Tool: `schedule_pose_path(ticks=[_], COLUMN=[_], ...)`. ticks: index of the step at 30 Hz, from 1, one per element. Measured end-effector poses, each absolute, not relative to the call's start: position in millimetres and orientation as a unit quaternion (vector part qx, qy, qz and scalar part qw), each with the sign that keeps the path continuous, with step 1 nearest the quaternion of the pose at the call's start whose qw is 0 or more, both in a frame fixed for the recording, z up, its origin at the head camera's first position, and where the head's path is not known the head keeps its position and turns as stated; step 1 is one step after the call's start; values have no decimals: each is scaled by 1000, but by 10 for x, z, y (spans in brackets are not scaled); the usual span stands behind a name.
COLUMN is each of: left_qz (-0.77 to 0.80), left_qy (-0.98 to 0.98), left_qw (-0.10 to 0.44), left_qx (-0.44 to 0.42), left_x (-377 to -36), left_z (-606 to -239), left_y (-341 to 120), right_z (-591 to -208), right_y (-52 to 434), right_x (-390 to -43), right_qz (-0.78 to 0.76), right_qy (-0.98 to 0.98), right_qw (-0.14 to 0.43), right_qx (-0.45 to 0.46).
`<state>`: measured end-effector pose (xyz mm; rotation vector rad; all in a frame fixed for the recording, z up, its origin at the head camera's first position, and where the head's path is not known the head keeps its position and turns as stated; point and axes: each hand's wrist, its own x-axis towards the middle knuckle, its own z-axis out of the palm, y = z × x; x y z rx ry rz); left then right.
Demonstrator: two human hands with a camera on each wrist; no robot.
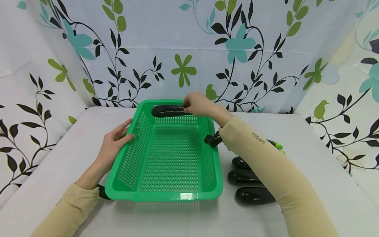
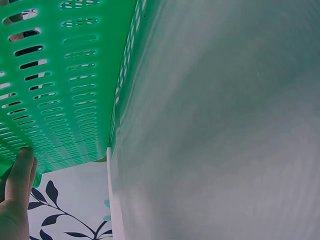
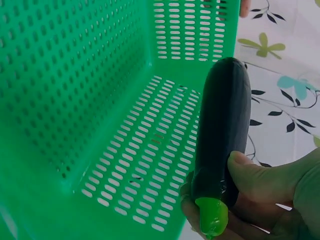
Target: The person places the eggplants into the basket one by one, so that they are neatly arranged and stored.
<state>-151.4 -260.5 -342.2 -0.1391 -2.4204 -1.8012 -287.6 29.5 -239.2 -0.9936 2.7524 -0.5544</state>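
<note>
We're at a white table boxed in on three sides by a white curtain printed with black vines, teal flowers, green leaves and a couple of little green birds. The cloth hangs straight behind the table and angles in on both sides, so the whole setup feels like a small booth. The tabletop is smooth and a bit glossy; from the left wrist view it picks up a green tint from the basket.

In the middle sits a green slotted plastic basket, a shallow rectangular one. Our left hand rests flat against its left rim, fingers straight, not gripping anything.

Our right hand is up at the far end of the basket, fingers and thumb curled round a dark eggplant near its green stem. The eggplant lies crosswise just above the far wall, partly over the inside; whether it's touching the rim we can't tell.

On the table right of the basket, three more dark eggplants lie side by side, partly hidden under our right sleeve.
</note>
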Motion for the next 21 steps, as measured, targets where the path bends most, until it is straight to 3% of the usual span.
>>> schedule_pose_path(ticks=[21], left_qz=[-603], left_qy=[-794], left_qw=[65], left_qx=[-49], left_x=[-1541], left_z=[-3454], left_y=[-2606], right_z=[-2761], right_y=[41], right_x=[-3053], right_qz=[-184], right_qy=[937], right_qw=[128], right_qx=[-268])
